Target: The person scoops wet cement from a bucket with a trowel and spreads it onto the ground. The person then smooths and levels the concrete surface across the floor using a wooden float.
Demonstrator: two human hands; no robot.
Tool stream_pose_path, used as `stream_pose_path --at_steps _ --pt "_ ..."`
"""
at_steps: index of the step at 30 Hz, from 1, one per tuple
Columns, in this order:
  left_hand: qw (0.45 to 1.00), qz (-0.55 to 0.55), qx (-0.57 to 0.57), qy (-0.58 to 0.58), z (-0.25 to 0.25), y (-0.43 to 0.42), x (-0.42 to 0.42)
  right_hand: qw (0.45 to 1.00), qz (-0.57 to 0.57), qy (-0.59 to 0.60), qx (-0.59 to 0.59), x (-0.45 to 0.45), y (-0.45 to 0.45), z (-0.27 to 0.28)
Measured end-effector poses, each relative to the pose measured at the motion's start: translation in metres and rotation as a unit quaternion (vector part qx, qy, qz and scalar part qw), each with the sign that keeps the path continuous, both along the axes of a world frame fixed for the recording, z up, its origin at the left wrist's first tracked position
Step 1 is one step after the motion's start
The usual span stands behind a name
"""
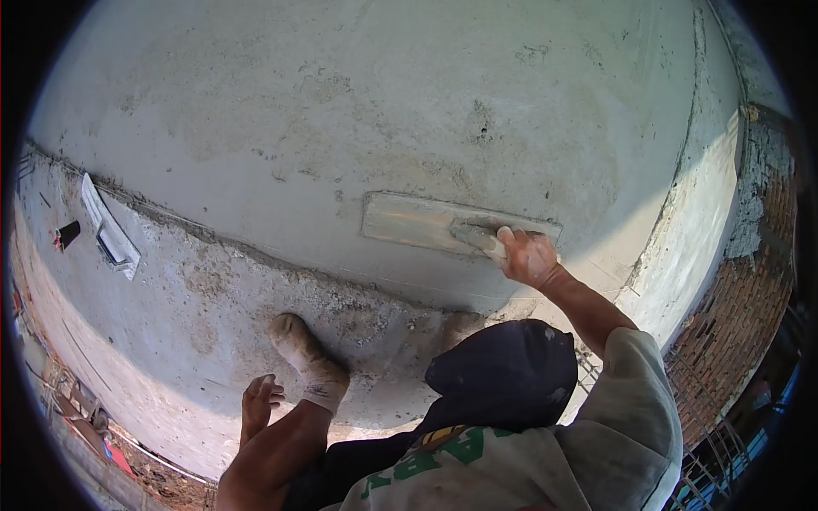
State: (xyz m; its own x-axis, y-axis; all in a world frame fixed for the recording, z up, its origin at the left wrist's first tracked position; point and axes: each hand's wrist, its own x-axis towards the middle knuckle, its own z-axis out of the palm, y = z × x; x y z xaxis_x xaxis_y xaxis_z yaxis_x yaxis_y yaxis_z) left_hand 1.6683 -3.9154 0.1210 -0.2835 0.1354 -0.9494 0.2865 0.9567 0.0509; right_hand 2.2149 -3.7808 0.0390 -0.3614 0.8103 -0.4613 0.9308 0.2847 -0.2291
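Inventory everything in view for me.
cement surface: 1, grey, top
ledge: 1, grey, lower left
long trowel: 1, grey, on surface
second trowel: 1, silvery, on ledge
small object: 1, blackish, on ledge
brick wall: 1, brownish, far right
metal bars: several, dark, lower right
clutter: several, mixed, bottom left
footwear: 1, brown, on ledge
trousers: 1, dark, bottom
shirt: 1, greyish, bottom
right hand: 1, bare, gripping long trowel
left hand: 1, bare, lower left

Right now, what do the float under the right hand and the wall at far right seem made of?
Float: perhaps metal, dull and smeared, judging by its faint yellowish sheen; wood is possible. Wall: likely brick, rough and mostly bare, showing rows of small reddish-brown blocks.
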Motion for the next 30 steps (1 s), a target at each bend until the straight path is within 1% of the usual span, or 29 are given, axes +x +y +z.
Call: stream_pose_path --at_steps 3,4,5,6,8,10,13,15,17,18,19,20,21,22,23,25,27,29,30 --pt "0.997 0.013 0.078 -0.001 0.000 0.014 -0.001 0.998 -0.044 0.011 0.049 -0.012 0.049 -0.010" --pt "0.996 0.013 0.091 0.014 0.002 0.021 0.002 0.997 -0.041 0.012 0.061 -0.015 0.072 -0.012" --pt "0.996 0.014 0.090 0.019 0.001 0.023 0.003 0.996 -0.037 0.014 0.077 -0.018 0.102 -0.012" --pt "0.996 0.015 0.089 0.023 -0.003 0.022 0.002 0.996 -0.048 -0.013 0.077 -0.022 0.130 -0.009" --pt "0.997 0.008 0.080 0.018 -0.002 0.025 0.008 0.992 -0.080 -0.025 0.098 -0.019 0.177 -0.009" --pt "0.998 -0.010 0.066 -0.002 0.001 0.036 0.023 0.982 -0.142 -0.052 0.115 -0.004 0.212 -0.004" --pt "0.996 -0.015 0.085 -0.010 0.003 0.039 0.025 0.952 -0.256 -0.068 0.154 0.047 0.222 -0.009" --pt "0.995 0.007 0.097 0.003 0.003 0.029 0.016 0.932 -0.316 -0.093 0.151 0.089 0.198 -0.011" --pt "0.995 0.038 0.096 0.015 0.002 0.016 0.003 0.905 -0.366 -0.115 0.182 0.123 0.153 -0.007" --pt "0.996 0.037 0.079 0.026 0.001 0.010 -0.003 0.888 -0.386 -0.081 0.236 0.150 0.125 -0.019" --pt "0.997 0.035 0.059 0.038 0.004 0.002 -0.009 0.868 -0.414 -0.097 0.257 0.169 0.104 -0.027" --pt "0.997 0.033 0.037 0.051 0.004 -0.003 -0.013 0.829 -0.511 -0.044 0.222 0.178 0.092 -0.023" --pt "0.998 0.026 0.028 0.047 0.001 -0.005 -0.018 0.780 -0.600 0.012 0.180 0.184 0.086 -0.021" --pt "0.998 0.022 0.019 0.049 -0.001 -0.009 -0.024 0.741 -0.654 0.039 0.149 0.193 0.090 -0.022" --pt "0.998 0.021 0.011 0.055 0.001 -0.015 -0.030 0.699 -0.703 0.070 0.112 0.192 0.101 -0.025" --pt "0.998 0.032 0.023 0.055 0.004 -0.007 -0.028 0.680 -0.710 0.128 0.127 0.170 0.142 -0.022" --pt "0.997 0.045 0.041 0.048 0.007 0.001 -0.026 0.695 -0.699 0.131 0.108 0.141 0.198 -0.013" --pt "0.997 0.063 0.031 0.041 0.006 -0.002 -0.027 0.731 -0.651 0.183 0.094 0.119 0.258 -0.028" --pt "0.996 0.072 0.021 0.039 0.005 -0.007 -0.027 0.752 -0.625 0.194 0.080 0.092 0.289 -0.026"
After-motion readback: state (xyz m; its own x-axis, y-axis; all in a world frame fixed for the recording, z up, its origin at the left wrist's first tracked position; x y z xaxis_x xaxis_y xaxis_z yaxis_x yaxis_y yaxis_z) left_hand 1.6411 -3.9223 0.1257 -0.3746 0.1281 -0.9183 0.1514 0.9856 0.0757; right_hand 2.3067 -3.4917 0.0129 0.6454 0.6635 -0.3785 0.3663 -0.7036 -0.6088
